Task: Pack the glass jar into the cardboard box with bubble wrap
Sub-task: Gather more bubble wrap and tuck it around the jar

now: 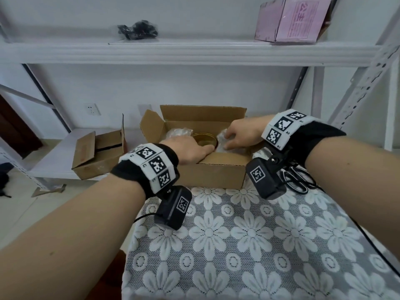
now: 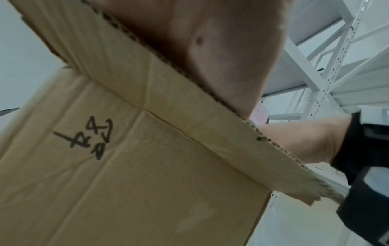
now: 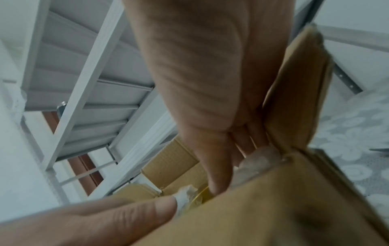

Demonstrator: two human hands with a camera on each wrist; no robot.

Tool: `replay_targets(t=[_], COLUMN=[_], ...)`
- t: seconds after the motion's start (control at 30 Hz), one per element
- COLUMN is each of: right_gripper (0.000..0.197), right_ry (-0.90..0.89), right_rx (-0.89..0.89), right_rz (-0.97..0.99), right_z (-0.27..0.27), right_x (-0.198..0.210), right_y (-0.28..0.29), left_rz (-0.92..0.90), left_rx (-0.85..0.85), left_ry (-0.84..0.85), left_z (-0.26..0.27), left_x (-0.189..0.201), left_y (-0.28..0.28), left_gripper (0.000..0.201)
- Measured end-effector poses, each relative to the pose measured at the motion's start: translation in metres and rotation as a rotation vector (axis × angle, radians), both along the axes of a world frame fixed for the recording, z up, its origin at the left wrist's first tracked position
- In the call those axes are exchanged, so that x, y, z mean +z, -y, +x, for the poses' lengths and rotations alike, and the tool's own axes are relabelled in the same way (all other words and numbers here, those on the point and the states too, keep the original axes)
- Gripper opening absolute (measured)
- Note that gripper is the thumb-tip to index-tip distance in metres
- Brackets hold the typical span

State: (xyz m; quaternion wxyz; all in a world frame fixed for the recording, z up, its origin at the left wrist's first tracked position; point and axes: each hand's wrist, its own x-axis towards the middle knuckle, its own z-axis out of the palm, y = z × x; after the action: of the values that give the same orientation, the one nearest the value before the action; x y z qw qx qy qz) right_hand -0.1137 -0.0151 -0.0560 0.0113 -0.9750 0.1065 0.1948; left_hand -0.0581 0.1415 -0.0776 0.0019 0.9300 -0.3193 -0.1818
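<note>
Glass jar sits in cardboard box between both hands

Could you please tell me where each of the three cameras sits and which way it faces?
Head: on the person's head, looking forward and down at the cardboard box holding the gold-lidded glass jar and bubble wrap; shows both forearms, the left hand and the right hand.
Left wrist: below the left palm, looking up along the box's outer wall.
Right wrist: beneath the right hand, looking along its fingers into the box at the wrap.
Shared: all three show the box and white shelving.
</note>
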Motion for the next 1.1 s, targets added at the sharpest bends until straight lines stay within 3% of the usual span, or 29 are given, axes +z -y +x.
replay_targets(t=[0.07,0.23,0.43,0.53,0.67,0.83,0.9,1.0,1.1], right_gripper=[0.047,0.041,0.047,0.041,0.030,0.034,0.036,0.027,0.009], right_ry=[-0.031,-0.029,0.089,0.134,0.188,0.218,0.248,0.435,0.678], right_rx=[0.005,-0.026,-0.015,0.020,0.025,0.018,0.008,-0.055,-0.139], right_rz=[0.009,0.000,0.024,0.000,0.003,0.086,0.180,0.409,0.508], right_z=[0.002,0.005,0.001,-0.001,-0.004,-0.009,-0.014,-0.025,-0.036], right_x=[0.000,-0.009,-0.005,-0.006,-0.014,-0.015,-0.012,0.000,0.011], right_y=[0.000,-0.009,-0.005,-0.005,-0.002,0.000,-0.001,-0.001,0.001], left_rz=[0.026,0.067,0.172,0.213,0.152,0.105,0.070,-0.049,-0.329], left_rx=[0.002,0.018,-0.019,-0.027,-0.047,-0.010,0.012,0.038,-0.024], left_ry=[-0.080,-0.221,-0.080,0.019,-0.077,-0.091,-0.036,0.180,0.324], left_z=[0.004,0.004,-0.010,-0.009,-0.007,-0.009,-0.010,-0.018,-0.033], left_x=[0.000,0.008,0.011,0.010,0.011,0.014,0.015,0.028,0.050], left_y=[-0.001,-0.005,-0.005,-0.006,-0.005,-0.005,-0.006,-0.001,0.017], left_gripper=[0.081,0.085,0.085,0.091,0.081,0.077,0.073,0.056,0.028])
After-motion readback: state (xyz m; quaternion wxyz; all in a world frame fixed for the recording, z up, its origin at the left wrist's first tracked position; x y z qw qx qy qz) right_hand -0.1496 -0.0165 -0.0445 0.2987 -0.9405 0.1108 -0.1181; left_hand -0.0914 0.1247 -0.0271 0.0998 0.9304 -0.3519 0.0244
